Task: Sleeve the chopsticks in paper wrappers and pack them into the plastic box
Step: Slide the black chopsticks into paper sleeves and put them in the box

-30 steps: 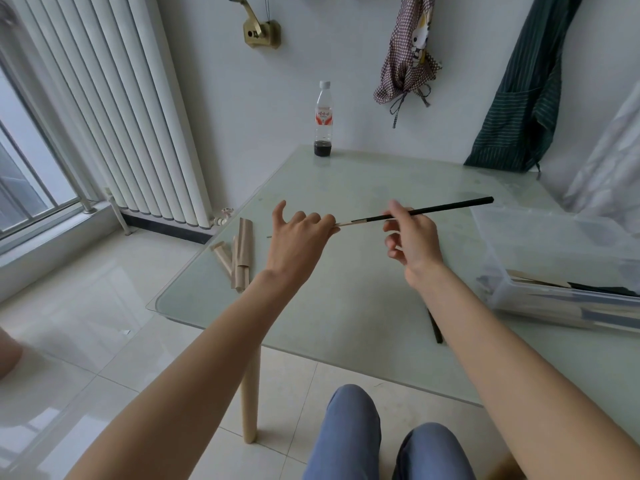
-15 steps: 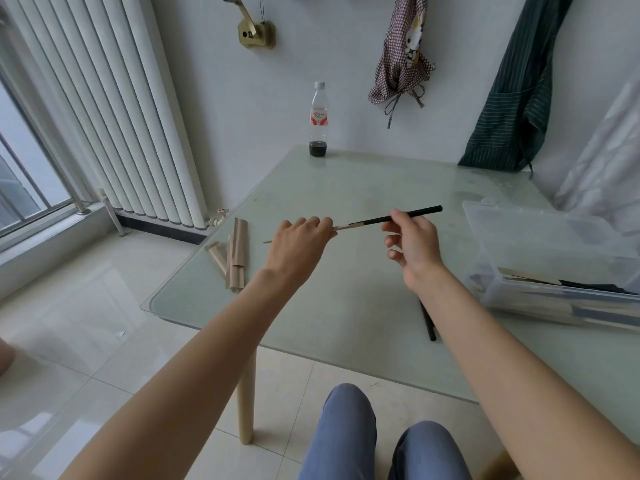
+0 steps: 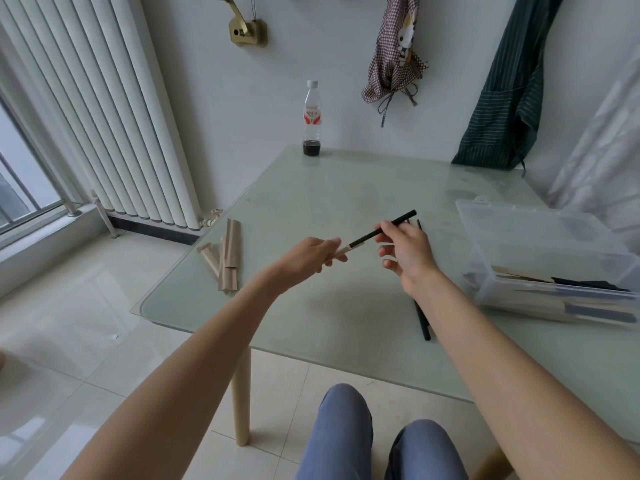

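Note:
My right hand (image 3: 407, 251) pinches a pair of black chopsticks (image 3: 369, 233) above the glass table (image 3: 329, 202). Their lower end sits inside a brown paper wrapper (image 3: 341, 251) that my left hand (image 3: 308, 254) grips; most of that wrapper is hidden by the fingers. Several empty paper wrappers (image 3: 227, 259) lie at the table's left edge. Another black chopstick (image 3: 421, 318) lies on the glass beneath my right forearm. A clear plastic box (image 3: 540, 244) at the right holds sleeved chopsticks.
A plastic bottle (image 3: 312, 119) with dark liquid stands at the table's far edge by the wall. A radiator (image 3: 104, 109) lines the left wall. Cloths hang on the wall behind. My knees show below the table's near edge.
The black chopsticks have slid leftward into the wrapper, so less black length shows. My left hand's fingers have closed round the wrapper and both hands have drawn nearer.

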Motion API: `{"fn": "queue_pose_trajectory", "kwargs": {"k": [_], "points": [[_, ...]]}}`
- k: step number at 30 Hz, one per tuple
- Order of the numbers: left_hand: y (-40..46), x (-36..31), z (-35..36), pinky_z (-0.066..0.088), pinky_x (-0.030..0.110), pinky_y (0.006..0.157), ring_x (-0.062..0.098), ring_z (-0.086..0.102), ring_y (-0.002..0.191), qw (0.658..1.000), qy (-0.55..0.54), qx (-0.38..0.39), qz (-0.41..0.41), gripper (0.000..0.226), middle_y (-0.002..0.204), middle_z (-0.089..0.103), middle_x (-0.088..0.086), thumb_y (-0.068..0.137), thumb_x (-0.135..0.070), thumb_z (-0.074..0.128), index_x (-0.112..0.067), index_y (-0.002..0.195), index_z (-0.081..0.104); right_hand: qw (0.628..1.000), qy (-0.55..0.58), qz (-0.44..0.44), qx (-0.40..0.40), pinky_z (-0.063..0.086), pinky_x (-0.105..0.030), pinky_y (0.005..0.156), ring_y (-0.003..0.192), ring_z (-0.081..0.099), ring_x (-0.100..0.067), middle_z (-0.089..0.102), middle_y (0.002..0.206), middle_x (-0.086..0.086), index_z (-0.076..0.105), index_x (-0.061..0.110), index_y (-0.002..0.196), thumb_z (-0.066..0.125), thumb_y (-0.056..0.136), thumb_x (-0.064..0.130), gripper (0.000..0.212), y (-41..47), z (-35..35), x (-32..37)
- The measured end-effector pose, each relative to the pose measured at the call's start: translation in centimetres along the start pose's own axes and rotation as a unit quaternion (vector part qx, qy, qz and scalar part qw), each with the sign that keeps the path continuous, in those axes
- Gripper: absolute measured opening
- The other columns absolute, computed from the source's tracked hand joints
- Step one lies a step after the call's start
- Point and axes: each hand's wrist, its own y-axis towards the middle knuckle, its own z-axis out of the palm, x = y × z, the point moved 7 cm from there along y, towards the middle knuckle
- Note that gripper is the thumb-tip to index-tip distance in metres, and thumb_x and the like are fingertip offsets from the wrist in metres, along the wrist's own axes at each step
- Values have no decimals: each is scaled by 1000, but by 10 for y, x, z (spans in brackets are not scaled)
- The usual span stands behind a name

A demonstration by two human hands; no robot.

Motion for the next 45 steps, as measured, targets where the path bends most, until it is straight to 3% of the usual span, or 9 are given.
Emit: {"fn": "queue_pose_trajectory", "kwargs": {"k": [6, 8, 11, 13, 27, 32, 35, 38, 45], "points": [[6, 3, -5, 38, 10, 54, 9, 49, 61, 999, 38, -18, 23, 19, 67, 56, 0, 90, -25, 61, -8, 87, 69, 1000, -30, 2, 7, 37, -19, 42, 53, 49, -11, 58, 71, 1, 59, 14, 81, 40, 99, 36, 34, 9, -7, -9], [10, 8, -11, 40, 17, 57, 14, 51, 60, 998, 28, -60, 12, 23, 66, 57, 5, 88, -30, 63, -10, 77, 67, 993, -106, 0, -48, 42, -24, 47, 58, 54, -17, 60, 73, -6, 59, 8, 85, 36, 100, 41, 42, 15, -22, -13], [15, 17, -16, 36, 24, 56, 16, 49, 58, 994, 42, -104, -16, 30, 63, 55, 5, 85, -37, 64, -10, 73, 66, 887, -451, -22, -92, 43, -32, 67, 90, 59, -30, 61, 100, -13, 57, 4, 100, 47, 95, 26, 24, 25, -43, -20], [17, 20, -16, 36, 24, 59, 18, 48, 59, 993, 13, -114, -28, 35, 63, 54, 5, 84, -38, 65, -4, 80, 68, 830, -554, 13, -70, 42, -35, 70, 102, 55, -34, 52, 116, -17, 48, 2, 117, 51, 94, 21, 30, 29, -46, -32], [25, 26, -13, 37, 26, 62, 20, 47, 63, 991, -24, -127, -41, 42, 65, 52, 8, 84, -40, 65, 2, 81, 67, 677, -736, 3, -32, 50, -37, 86, 115, 54, -32, 54, 125, -22, 53, -2, 125, 40, 92, -8, 36, 39, -27, -35], [25, 30, -24, 31, 25, 52, 21, 46, 63, 983, 41, -171, -57, 36, 64, 50, 3, 87, -44, 61, -10, 74, 61, 782, -624, -7, 3, 48, -34, 78, 103, 61, -34, 61, 112, -20, 57, 1, 106, 39, 93, -2, 22, 32, -20, -27], [26, 34, -37, 40, 32, 68, 29, 56, 82, 968, 103, -215, -73, 22, 75, 55, 2, 93, -34, 52, -16, 86, 61, 840, -534, -70, 65, 48, -31, 72, 90, 61, -29, 62, 94, -12, 53, 5, 97, 40, 93, 10, 14, 24, -6, -21], [24, 36, -44, 36, 38, 81, 31, 54, 96, 952, 154, -248, -88, 14, 88, 57, 3, 96, -23, 45, -21, 96, 59, 844, -510, -126, 108, 34, -29, 56, 77, 50, -21, 57, 82, -3, 60, 8, 96, 45, 95, 16, 17, 13, 6, -9], [14, 21, -52, 30, 37, 97, 29, 54, 100, 938, 228, -260, -33, 28, 100, 65, 5, 96, -10, 39, -22, 109, 61, 807, -549, -211, 58, 38, -30, 68, 88, 53, -21, 55, 92, 0, 62, 18, 94, 46, 97, 28, 18, 4, 13, 20]]}}
